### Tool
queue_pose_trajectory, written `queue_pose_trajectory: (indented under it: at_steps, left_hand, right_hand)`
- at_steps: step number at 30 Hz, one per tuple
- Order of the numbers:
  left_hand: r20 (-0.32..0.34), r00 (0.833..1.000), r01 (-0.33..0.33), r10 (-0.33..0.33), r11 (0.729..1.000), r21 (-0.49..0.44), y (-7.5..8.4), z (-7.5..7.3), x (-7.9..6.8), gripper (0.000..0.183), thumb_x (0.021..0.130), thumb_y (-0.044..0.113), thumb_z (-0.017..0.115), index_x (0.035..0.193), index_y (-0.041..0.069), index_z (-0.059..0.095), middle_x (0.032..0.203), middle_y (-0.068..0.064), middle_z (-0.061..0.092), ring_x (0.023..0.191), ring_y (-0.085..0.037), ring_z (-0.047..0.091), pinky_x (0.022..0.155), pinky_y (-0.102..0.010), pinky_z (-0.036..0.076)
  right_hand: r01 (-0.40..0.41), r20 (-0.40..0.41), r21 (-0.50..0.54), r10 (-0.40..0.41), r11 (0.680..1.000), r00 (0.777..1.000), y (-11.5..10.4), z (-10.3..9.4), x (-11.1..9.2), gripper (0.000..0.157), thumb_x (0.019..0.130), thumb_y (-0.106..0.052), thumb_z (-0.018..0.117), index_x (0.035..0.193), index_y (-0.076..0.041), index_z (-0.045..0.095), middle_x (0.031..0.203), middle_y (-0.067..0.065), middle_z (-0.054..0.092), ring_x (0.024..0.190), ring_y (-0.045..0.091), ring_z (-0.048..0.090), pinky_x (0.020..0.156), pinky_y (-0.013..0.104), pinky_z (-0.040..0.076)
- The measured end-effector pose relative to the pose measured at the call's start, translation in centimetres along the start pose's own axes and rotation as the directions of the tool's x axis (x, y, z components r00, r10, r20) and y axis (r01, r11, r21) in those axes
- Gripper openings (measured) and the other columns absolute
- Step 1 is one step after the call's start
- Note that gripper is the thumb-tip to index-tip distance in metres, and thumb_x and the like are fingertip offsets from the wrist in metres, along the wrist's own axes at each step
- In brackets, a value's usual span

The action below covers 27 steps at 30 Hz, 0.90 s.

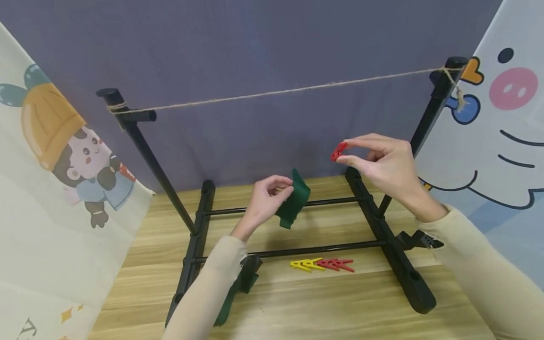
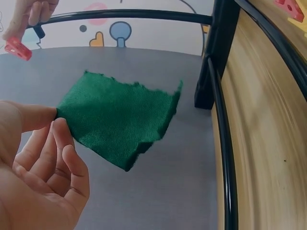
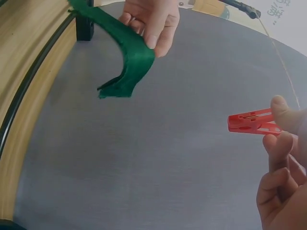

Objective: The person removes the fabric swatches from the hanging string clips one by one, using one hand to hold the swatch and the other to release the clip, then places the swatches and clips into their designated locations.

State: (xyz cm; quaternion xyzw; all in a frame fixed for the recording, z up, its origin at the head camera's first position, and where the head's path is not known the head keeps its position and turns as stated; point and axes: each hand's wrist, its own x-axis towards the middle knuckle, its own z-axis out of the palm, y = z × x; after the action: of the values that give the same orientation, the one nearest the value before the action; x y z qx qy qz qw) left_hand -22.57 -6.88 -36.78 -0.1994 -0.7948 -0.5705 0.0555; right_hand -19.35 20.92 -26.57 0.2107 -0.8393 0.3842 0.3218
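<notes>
Between thumb and forefinger, my left hand (image 1: 268, 197) pinches a green piece of cloth (image 1: 296, 199) by its edge. The cloth (image 2: 120, 117) hangs in a bend with a frayed border, over the rack's crossbars in the head view. My right hand (image 1: 388, 163) holds a red clothespin (image 1: 339, 151) by its handle ends, raised higher and to the right of the cloth. In the right wrist view the nose of the clothespin (image 3: 249, 121) points toward the left hand. Above both hands a thin twine line (image 1: 272, 94) runs between two black posts.
The black rack's left post (image 1: 157, 170) and right post (image 1: 427, 123) rise from feet on the wooden table (image 1: 297, 307). Yellow clothespins (image 1: 306, 264) and red clothespins (image 1: 335, 264) lie in a row before the front crossbar. More green cloth (image 1: 227, 302) lies beside the left forearm.
</notes>
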Motion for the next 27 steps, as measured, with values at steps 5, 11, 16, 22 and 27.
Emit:
queue_pose_trajectory:
  at_steps: [5, 11, 16, 22, 27]
  left_hand:
    - [-0.01, 1.0, 0.004, -0.004, 1.0, -0.005, -0.2, -0.7, -0.4, 0.017, 0.098, 0.023, 0.069, 0.112, 0.014, 0.074, 0.105, -0.006, 0.076, 0.078, -0.017, 0.067, 0.072, -0.031, 0.056]
    - [-0.015, 1.0, -0.007, 0.007, 1.0, 0.007, -0.6, -1.4, -0.9, 0.02, 0.098, 0.024, 0.069, 0.114, 0.013, 0.073, 0.107, -0.009, 0.076, 0.082, -0.018, 0.067, 0.075, -0.032, 0.056]
    - [-0.016, 1.0, -0.009, 0.01, 1.0, 0.021, -0.8, -2.0, -1.3, 0.02, 0.098, 0.023, 0.069, 0.114, 0.011, 0.073, 0.103, -0.009, 0.076, 0.084, -0.017, 0.066, 0.077, -0.031, 0.054]
    - [-0.027, 1.0, 0.008, -0.007, 1.0, 0.024, -0.9, -2.7, -1.5, 0.021, 0.098, 0.023, 0.069, 0.115, 0.011, 0.073, 0.104, -0.011, 0.075, 0.085, -0.02, 0.066, 0.078, -0.03, 0.053]
    - [-0.036, 0.999, 0.034, -0.033, 0.999, 0.025, -1.1, -3.3, -2.0, 0.022, 0.098, 0.025, 0.07, 0.115, 0.012, 0.073, 0.106, -0.012, 0.075, 0.089, -0.024, 0.067, 0.081, -0.033, 0.053]
  right_hand:
    - [-0.01, 0.036, -0.006, 0.01, 1.0, 0.999, 0.2, 0.4, -0.3, 0.034, 0.078, -0.02, 0.09, 0.111, -0.021, 0.081, 0.102, -0.004, 0.076, 0.043, 0.004, 0.042, 0.041, 0.02, 0.029]
    - [-0.008, 0.058, -0.021, 0.009, 1.0, 0.998, 0.6, 0.6, -0.9, 0.033, 0.079, -0.023, 0.089, 0.111, -0.021, 0.08, 0.101, -0.002, 0.076, 0.042, 0.004, 0.04, 0.04, 0.021, 0.028]
    - [-0.026, 0.073, -0.028, 0.028, 0.999, 0.997, 1.0, 0.7, -1.4, 0.032, 0.081, -0.025, 0.088, 0.112, -0.022, 0.08, 0.1, -0.002, 0.075, 0.042, 0.005, 0.042, 0.04, 0.022, 0.03]
    - [-0.03, 0.089, 0.006, 0.03, 1.0, 0.996, 1.6, 1.2, -2.0, 0.029, 0.084, -0.023, 0.086, 0.112, -0.021, 0.08, 0.097, 0.0, 0.075, 0.039, 0.005, 0.041, 0.038, 0.023, 0.028]
    - [-0.03, 0.127, 0.023, 0.027, 0.999, 0.991, 2.1, 1.8, -2.6, 0.028, 0.085, -0.022, 0.085, 0.112, -0.019, 0.08, 0.1, 0.001, 0.077, 0.039, 0.005, 0.043, 0.038, 0.022, 0.03]
